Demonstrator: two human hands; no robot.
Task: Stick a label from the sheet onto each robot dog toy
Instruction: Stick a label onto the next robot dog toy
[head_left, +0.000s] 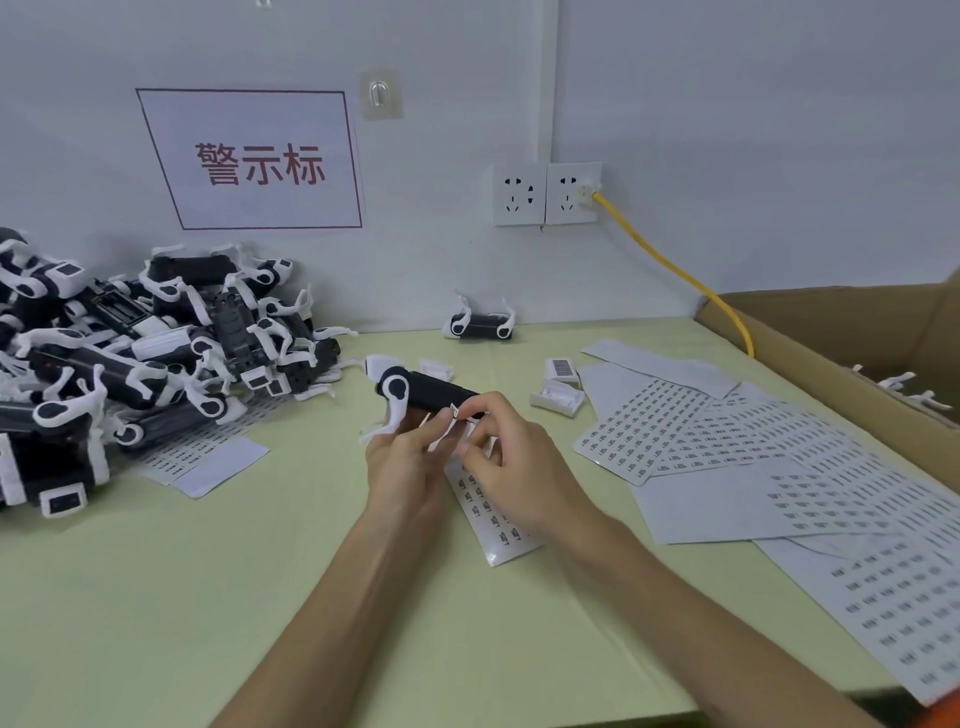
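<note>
The left hand (402, 457) grips a robot dog toy (423, 391) from below, above the desk (208, 571). The toy's dark body runs left to right, its right end nearest the right hand (506, 457), which pinches a small label (453, 413) just beside that end. The label sheet (493, 512) lies under both hands. A pile of toys (130, 358) sits well left; more sheets (753, 452) lie right.

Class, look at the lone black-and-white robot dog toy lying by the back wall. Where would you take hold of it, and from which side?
Probably grip the black-and-white robot dog toy lying by the wall across its long black middle body, coming from above and the front. Its white legs stick up at both ends and look thin, and the wall blocks the rear, so the plain body between the leg joints seems easiest to grip.
</note>
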